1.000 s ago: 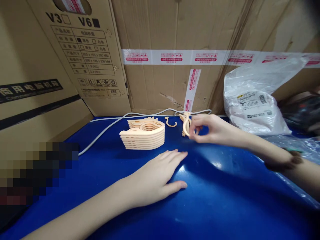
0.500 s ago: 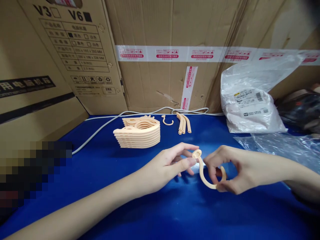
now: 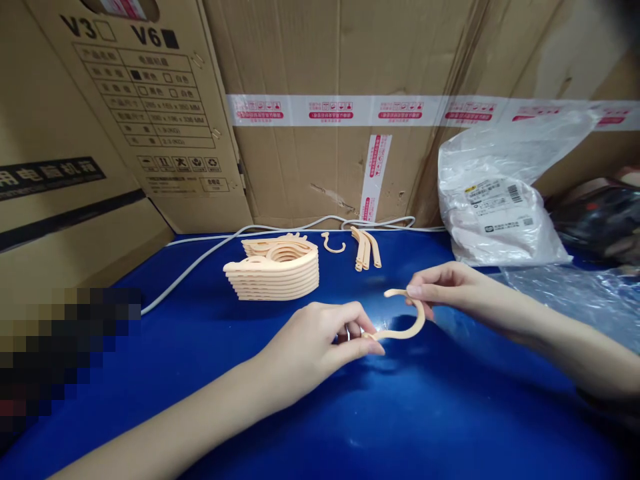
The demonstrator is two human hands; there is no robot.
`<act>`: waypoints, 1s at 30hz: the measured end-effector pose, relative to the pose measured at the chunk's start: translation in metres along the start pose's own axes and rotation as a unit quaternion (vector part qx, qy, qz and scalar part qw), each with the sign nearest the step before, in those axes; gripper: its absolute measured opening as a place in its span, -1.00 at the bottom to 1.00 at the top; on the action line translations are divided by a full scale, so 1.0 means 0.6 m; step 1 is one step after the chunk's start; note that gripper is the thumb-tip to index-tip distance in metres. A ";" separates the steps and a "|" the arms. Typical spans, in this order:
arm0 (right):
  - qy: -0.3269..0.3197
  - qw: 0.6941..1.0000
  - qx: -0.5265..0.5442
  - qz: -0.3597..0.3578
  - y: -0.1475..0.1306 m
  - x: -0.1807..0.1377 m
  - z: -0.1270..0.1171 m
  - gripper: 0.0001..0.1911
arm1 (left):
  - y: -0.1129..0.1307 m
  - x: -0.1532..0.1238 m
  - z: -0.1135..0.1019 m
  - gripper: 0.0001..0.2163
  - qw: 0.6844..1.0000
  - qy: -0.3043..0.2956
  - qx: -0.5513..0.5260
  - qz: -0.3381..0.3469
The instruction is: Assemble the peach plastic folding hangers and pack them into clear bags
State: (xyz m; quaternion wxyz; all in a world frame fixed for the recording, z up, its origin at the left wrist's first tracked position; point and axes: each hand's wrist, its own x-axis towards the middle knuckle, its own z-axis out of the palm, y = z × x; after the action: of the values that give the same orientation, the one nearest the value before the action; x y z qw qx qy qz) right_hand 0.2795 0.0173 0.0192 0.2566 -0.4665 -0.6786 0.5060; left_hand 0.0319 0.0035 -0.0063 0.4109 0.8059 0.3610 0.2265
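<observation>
A cream plastic hanger hook is held between my two hands above the blue table. My left hand pinches its base end between thumb and fingers, and the fingertips cover that end. On the curved part near the free tip, my right hand grips with thumb and fingers. Farther back lies a second hanger hook on the table. To its left stands a stack of cream plastic hanger pieces. Several slim curved cream arms lie together to its right.
Cardboard boxes form a wall behind the blue table. A white cable runs along the back. At the back right sits a white plastic bag with labels, with clear plastic film in front of it. Part of the left side is pixelated.
The hook has been turned, so its base now points left and its free tip lies farther back. My left hand has closed on the base; my right hand has moved up and back.
</observation>
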 end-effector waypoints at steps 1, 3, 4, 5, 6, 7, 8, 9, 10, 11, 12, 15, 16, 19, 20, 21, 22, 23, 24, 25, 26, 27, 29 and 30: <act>0.015 1.000 0.009 -0.007 0.003 0.002 0.008 -0.57 | 0.000 -0.002 0.002 -0.83 0.999 -0.005 0.031 0.006; 0.022 0.999 0.027 -0.009 0.009 0.004 0.025 -0.57 | 0.001 -0.004 0.008 -0.82 0.997 -0.013 0.071 0.017; 0.020 0.999 0.038 -0.009 0.011 0.004 0.033 -0.57 | 0.002 -0.004 0.011 -0.82 0.997 -0.017 0.075 0.018; 0.018 0.999 0.049 -0.011 0.012 0.004 0.040 -0.56 | 0.002 -0.004 0.014 -0.83 0.997 -0.017 0.067 0.014; 0.016 0.998 0.059 -0.015 0.012 0.003 0.045 -0.55 | 0.001 -0.003 0.016 -0.82 0.999 -0.016 0.052 0.006; 0.014 0.997 0.066 -0.022 0.011 0.002 0.049 -0.53 | 0.001 -0.002 0.018 -0.82 0.999 -0.012 0.032 -0.002; 0.012 0.997 0.070 -0.034 0.010 0.001 0.052 -0.51 | 0.000 -0.001 0.019 -0.82 1.000 -0.009 0.010 -0.012; 0.009 0.997 0.070 -0.044 0.009 -0.001 0.054 -0.49 | 0.000 0.000 0.020 -0.82 1.000 -0.006 -0.011 -0.023; 0.003 0.996 0.068 -0.055 0.008 -0.003 0.056 -0.47 | 0.001 0.000 0.021 -0.82 0.999 -0.004 -0.031 -0.032; -0.006 0.996 0.064 -0.065 0.007 -0.006 0.058 -0.45 | 0.001 0.000 0.022 -0.82 0.998 -0.003 -0.049 -0.040; -0.014 0.995 0.058 -0.074 0.006 -0.008 0.060 -0.43 | 0.002 0.000 0.022 -0.81 0.997 -0.004 -0.064 -0.047; -0.003 0.995 0.019 -0.094 0.004 -0.015 0.065 -0.40 | 0.006 -0.002 0.024 -0.79 0.994 -0.007 -0.092 -0.064; 0.015 0.995 -0.002 -0.098 0.003 -0.014 0.063 -0.39 | 0.007 -0.002 0.025 -0.79 0.993 -0.008 -0.095 -0.068; 0.071 0.984 -0.111 -0.116 -0.004 0.006 0.043 -0.46 | 0.007 -0.004 0.028 -0.80 0.991 -0.010 -0.110 -0.071; 0.080 0.973 -0.170 -0.132 -0.007 0.021 0.032 -0.52 | 0.006 -0.004 0.029 -0.80 0.991 -0.012 -0.118 -0.069; 0.081 0.955 -0.243 -0.152 -0.012 0.042 0.020 -0.61 | 0.005 -0.004 0.030 -0.81 0.990 -0.015 -0.125 -0.068; 0.081 0.922 -0.328 -0.190 -0.016 0.068 0.009 -0.67 | 0.005 -0.004 0.030 -0.81 0.989 -0.017 -0.129 -0.068; 0.077 0.881 -0.406 -0.231 -0.021 0.099 0.000 -0.70 | 0.005 -0.004 0.030 -0.82 0.989 -0.019 -0.130 -0.067; 0.058 0.846 -0.461 -0.264 -0.026 0.133 -0.005 -0.69 | 0.005 -0.004 0.030 -0.82 0.989 -0.020 -0.130 -0.066; 0.039 0.835 -0.471 -0.281 -0.030 0.169 -0.006 -0.68 | 0.006 -0.004 0.030 -0.82 0.989 -0.022 -0.130 -0.065; 0.019 0.831 -0.471 -0.294 -0.035 0.206 -0.002 -0.68 | 0.007 -0.004 0.030 -0.83 0.989 -0.025 -0.131 -0.064; -0.002 0.829 -0.467 -0.308 -0.039 0.243 0.006 -0.68 | 0.008 -0.004 0.030 -0.83 0.989 -0.026 -0.134 -0.064; -0.052 0.824 -0.452 -0.337 -0.048 0.309 0.031 -0.67 | 0.009 -0.005 0.029 -0.83 0.988 -0.028 -0.140 -0.065; -0.077 0.823 -0.441 -0.349 -0.052 0.336 0.045 -0.67 | 0.009 -0.005 0.028 -0.84 0.988 -0.027 -0.141 -0.065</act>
State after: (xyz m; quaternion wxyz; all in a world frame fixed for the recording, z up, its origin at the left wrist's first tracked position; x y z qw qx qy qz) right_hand 0.1582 0.1837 0.0135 0.1299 -0.2218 -0.9643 0.0638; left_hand 0.0436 -0.0096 -0.0114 0.5439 0.7207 0.3656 0.2258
